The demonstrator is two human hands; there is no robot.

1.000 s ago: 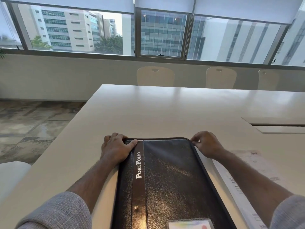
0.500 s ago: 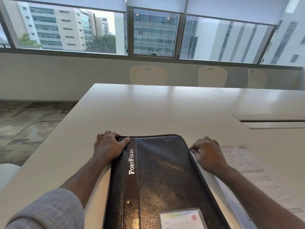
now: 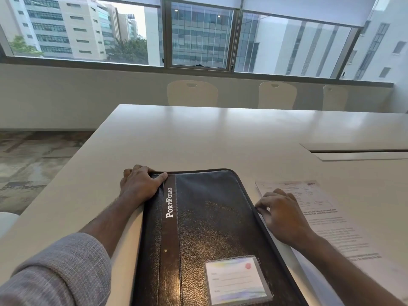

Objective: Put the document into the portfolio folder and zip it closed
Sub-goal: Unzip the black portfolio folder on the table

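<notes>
With your left hand pressing the black leather portfolio folder flat, keep your right hand's fingertips pinching its zipper edge, clear of the white printed document.

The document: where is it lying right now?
In the head view the document lies flat on the white table, right of the portfolio folder, partly under the right hand.

This is looking like an office meeting room: a long white counter is stretching toward pale chairs lining its far side, a cable hatch is sitting in its top, and wide windows are showing office blocks.
</notes>
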